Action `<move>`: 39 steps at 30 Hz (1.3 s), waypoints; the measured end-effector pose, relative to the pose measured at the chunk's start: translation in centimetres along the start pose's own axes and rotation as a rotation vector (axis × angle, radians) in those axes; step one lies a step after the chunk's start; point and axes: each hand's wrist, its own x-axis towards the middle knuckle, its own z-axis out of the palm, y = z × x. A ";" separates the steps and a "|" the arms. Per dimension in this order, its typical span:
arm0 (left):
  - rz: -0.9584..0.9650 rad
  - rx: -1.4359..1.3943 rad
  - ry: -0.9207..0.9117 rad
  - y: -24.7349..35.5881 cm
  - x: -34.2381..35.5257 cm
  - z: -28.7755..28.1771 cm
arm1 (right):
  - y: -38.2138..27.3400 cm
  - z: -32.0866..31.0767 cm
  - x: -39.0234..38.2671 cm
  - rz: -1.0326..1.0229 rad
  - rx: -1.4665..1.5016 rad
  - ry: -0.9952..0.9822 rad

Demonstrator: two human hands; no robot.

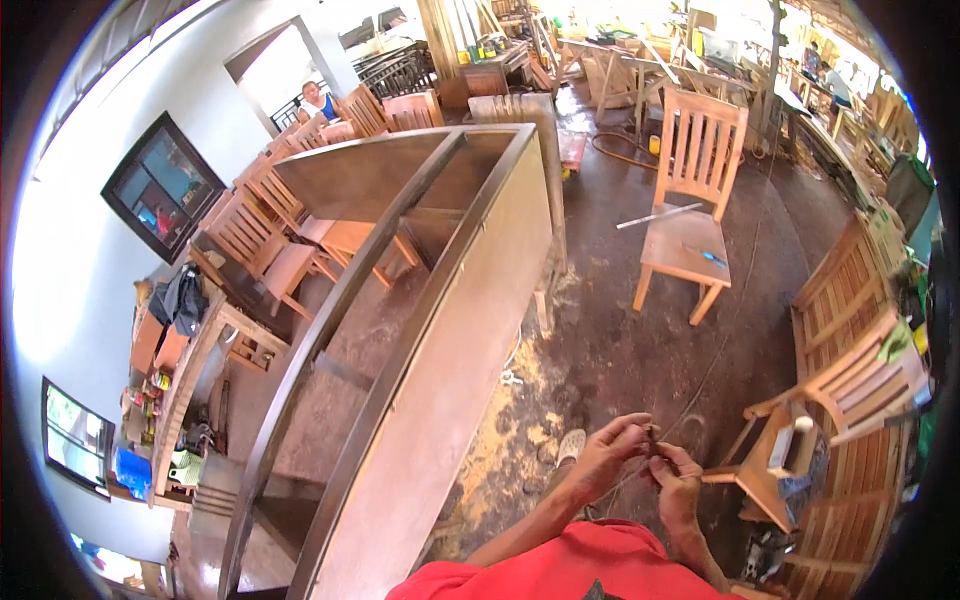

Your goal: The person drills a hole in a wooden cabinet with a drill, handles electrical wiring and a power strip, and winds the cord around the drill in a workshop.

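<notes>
My left hand (615, 450) and my right hand (675, 480) are close together above the floor at the lower middle, fingers pinched around a small, thin, dark item (653, 440), too small to make out. Just left of them stands a large wooden cabinet frame (470, 330) with a plywood side and dark rails. A wooden chair (680, 250) stands upright ahead, with a long pale strip (640, 218) resting across it and a small blue-handled tool (712, 257) on the seat.
More chairs (265, 260) line the left, where a person (315, 105) is seen by the wall. Slatted furniture and a tilted chair (870, 395) crowd the right. A hose (620, 155) and a cord cross the floor. Lumber (610, 75) and more people are at the back.
</notes>
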 end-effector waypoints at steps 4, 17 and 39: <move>-0.035 0.107 -0.137 4.8 10.0 0.4 | -4.0 1.8 10.0 -0.028 0.108 0.161; -0.148 0.496 -0.496 10.2 33.1 3.5 | -11.9 -3.7 31.6 -0.217 0.093 0.281; 0.244 0.675 0.454 24.1 59.3 -0.6 | -7.1 -8.4 73.5 0.095 -0.464 -0.353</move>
